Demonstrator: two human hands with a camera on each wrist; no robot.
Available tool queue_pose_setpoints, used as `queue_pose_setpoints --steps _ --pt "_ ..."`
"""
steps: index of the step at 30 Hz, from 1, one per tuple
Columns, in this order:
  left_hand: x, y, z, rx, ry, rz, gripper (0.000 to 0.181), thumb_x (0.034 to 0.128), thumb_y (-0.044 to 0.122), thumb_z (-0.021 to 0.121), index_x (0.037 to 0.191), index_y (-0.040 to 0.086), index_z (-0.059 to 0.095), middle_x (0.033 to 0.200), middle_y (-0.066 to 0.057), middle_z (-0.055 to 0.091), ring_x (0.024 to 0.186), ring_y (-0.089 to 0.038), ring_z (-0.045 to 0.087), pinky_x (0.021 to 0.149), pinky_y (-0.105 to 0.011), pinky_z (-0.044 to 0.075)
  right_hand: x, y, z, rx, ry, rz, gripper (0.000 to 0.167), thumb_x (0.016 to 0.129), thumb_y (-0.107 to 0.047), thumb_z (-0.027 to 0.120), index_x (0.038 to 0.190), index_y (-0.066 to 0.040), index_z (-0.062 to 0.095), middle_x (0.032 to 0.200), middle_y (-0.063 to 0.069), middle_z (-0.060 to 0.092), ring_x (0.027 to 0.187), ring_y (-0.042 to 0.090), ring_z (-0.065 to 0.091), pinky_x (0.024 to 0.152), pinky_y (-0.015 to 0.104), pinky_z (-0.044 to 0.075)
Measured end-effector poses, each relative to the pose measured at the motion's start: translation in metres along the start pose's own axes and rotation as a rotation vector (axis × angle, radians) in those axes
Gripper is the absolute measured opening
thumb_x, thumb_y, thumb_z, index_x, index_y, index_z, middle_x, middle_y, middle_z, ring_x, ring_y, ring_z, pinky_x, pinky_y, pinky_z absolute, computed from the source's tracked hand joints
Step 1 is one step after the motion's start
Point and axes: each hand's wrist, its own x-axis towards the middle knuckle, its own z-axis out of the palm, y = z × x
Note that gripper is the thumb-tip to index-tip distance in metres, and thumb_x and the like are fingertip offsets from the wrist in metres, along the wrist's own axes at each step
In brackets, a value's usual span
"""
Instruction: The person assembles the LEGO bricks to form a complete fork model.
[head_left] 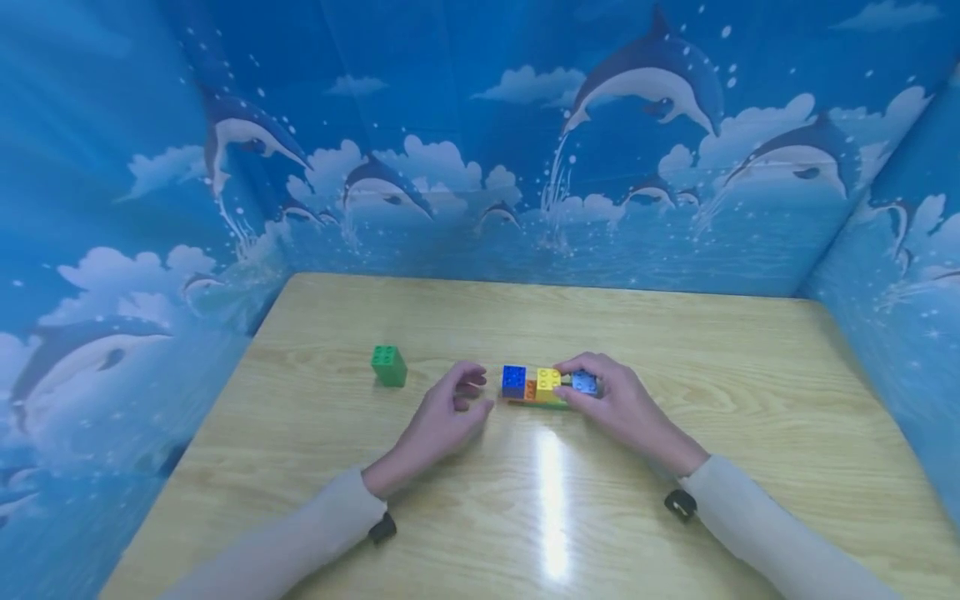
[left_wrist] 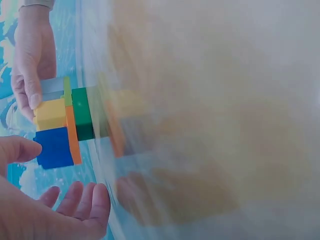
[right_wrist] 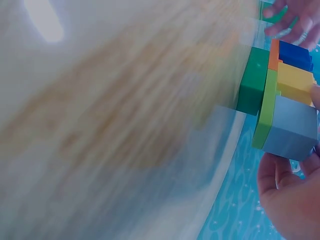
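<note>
On the table stands a built block structure: a dark green brick (right_wrist: 253,80) at the bottom, an orange plate (left_wrist: 74,137) and a light green plate (right_wrist: 265,112) over it. A dark blue brick (head_left: 513,381), a yellow brick (head_left: 548,383) and a grey-blue brick (head_left: 584,382) sit in a row on top. My right hand (head_left: 622,408) pinches the yellow brick between thumb and fingers, partly covering the grey-blue one. Just left of the dark blue brick, my left hand (head_left: 442,417) is held with relaxed fingers spread from the thumb, holding nothing.
A separate green brick (head_left: 389,365) stands upright on the wooden table (head_left: 675,333), to the left of my left hand. Blue cloth with dolphins (head_left: 465,167) hangs behind the table and along both sides.
</note>
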Motion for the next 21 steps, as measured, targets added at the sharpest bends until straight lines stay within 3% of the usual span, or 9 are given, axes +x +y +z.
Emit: queue_pose_setpoints --steps 5,14,17,21 --pt "-0.02 -0.008 -0.02 -0.014 0.092 -0.072 0.039 0.1007 0.01 0.072 0.136 0.001 0.059 0.122 -0.01 0.069 0.114 -0.026 0.066 0.103 -0.046 0.055 0.001 0.0 -0.002 0.013 -0.003 0.024 0.031 0.099 -0.02 0.084 0.129 -0.015 0.075 0.128 -0.001 0.073 0.112 0.023 0.069 0.087 0.034 0.061" --pt "-0.044 -0.027 -0.063 0.005 0.264 -0.241 0.023 0.1031 0.009 0.067 0.117 0.003 0.05 0.106 -0.01 0.055 0.095 -0.023 0.053 0.077 -0.029 0.048 0.004 0.008 -0.003 0.03 0.007 0.042 0.033 0.1 -0.027 0.083 0.131 -0.019 0.075 0.131 -0.001 0.073 0.11 0.02 0.068 0.084 0.034 0.062" --pt "-0.045 -0.033 -0.076 -0.013 0.299 -0.278 0.028 0.1037 0.011 0.067 0.121 0.001 0.046 0.112 -0.012 0.05 0.096 -0.023 0.05 0.077 -0.028 0.046 0.005 0.009 -0.004 0.036 0.003 0.049 0.033 0.101 -0.028 0.082 0.132 -0.019 0.075 0.132 -0.001 0.073 0.11 0.02 0.069 0.084 0.034 0.063" --pt "-0.041 -0.039 -0.092 -0.026 0.301 -0.304 0.053 0.1043 0.017 0.067 0.146 0.0 0.038 0.138 -0.019 0.048 0.105 -0.025 0.052 0.081 -0.03 0.049 0.007 0.007 -0.005 0.046 -0.014 0.078 0.033 0.101 -0.028 0.082 0.132 -0.018 0.074 0.133 0.001 0.072 0.111 0.022 0.068 0.085 0.035 0.063"
